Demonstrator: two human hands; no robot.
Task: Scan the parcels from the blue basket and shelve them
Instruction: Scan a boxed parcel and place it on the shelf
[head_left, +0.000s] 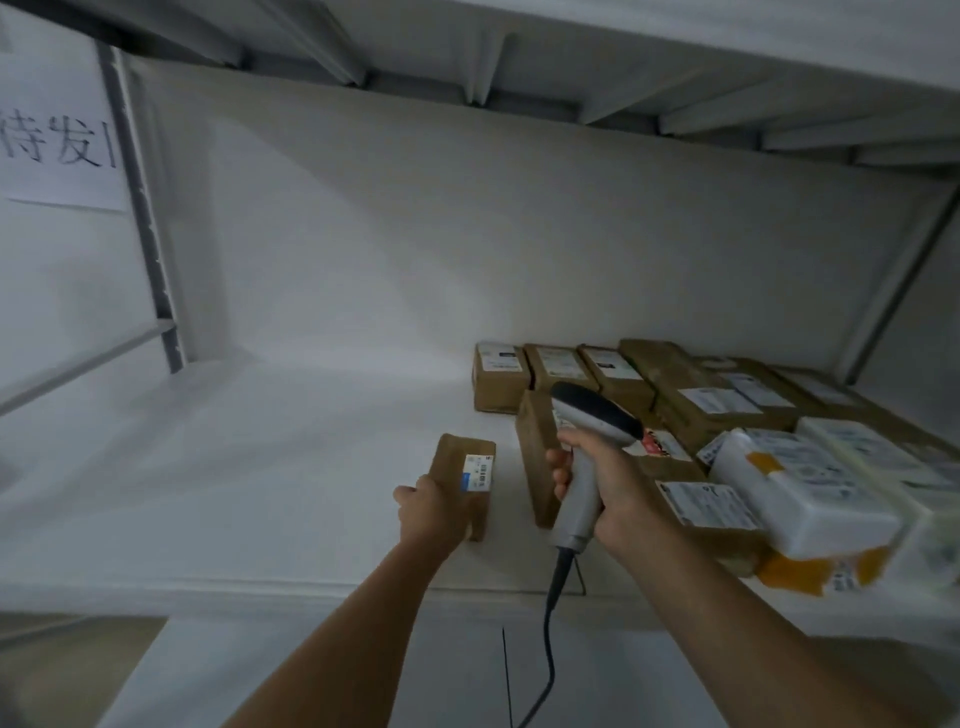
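Note:
My left hand (431, 512) grips a small brown cardboard parcel (465, 470) with a white and blue label, held over the white shelf (260, 467) just left of the stacked parcels. My right hand (597, 475) grips the handle of a grey barcode scanner (584, 447), its dark head up and pointing right. The scanner's cable hangs down below the shelf edge. A taller brown box (535, 452) stands right behind the scanner. The blue basket is out of view.
Several brown boxes (613, 371) with labels fill the shelf's right side, with white padded parcels (800, 483) near the front edge. The upper shelf's underside (519, 67) is overhead. A paper sign (57, 140) hangs by the left post (140, 208).

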